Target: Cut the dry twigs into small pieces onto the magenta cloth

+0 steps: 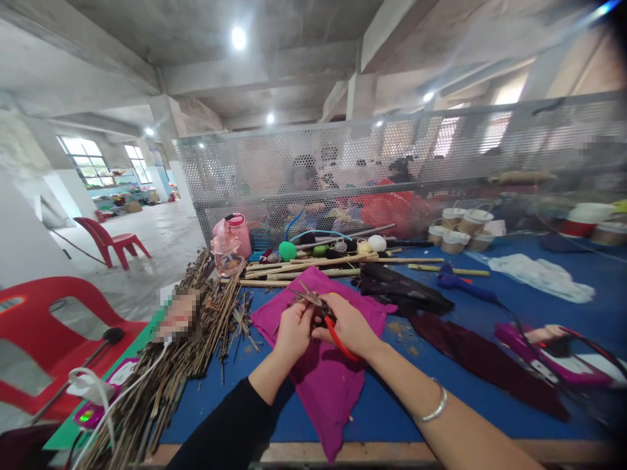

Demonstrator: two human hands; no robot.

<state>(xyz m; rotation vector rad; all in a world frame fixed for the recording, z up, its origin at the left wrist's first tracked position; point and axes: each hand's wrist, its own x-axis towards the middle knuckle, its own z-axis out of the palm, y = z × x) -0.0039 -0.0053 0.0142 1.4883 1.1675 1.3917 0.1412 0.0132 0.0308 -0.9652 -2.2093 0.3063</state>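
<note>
two grips at frame centre: right hand [347, 325] clamped on scissors [336, 339], left hand [294, 331] i cannot tell; this close, a slip could nick it or the purple cloth [327, 382].

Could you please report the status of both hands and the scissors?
Right hand gripping red-handled scissors. Left hand curled close by, hold unclear. Magenta cloth beneath both hands; dry stems piled left, out of the way.
</note>
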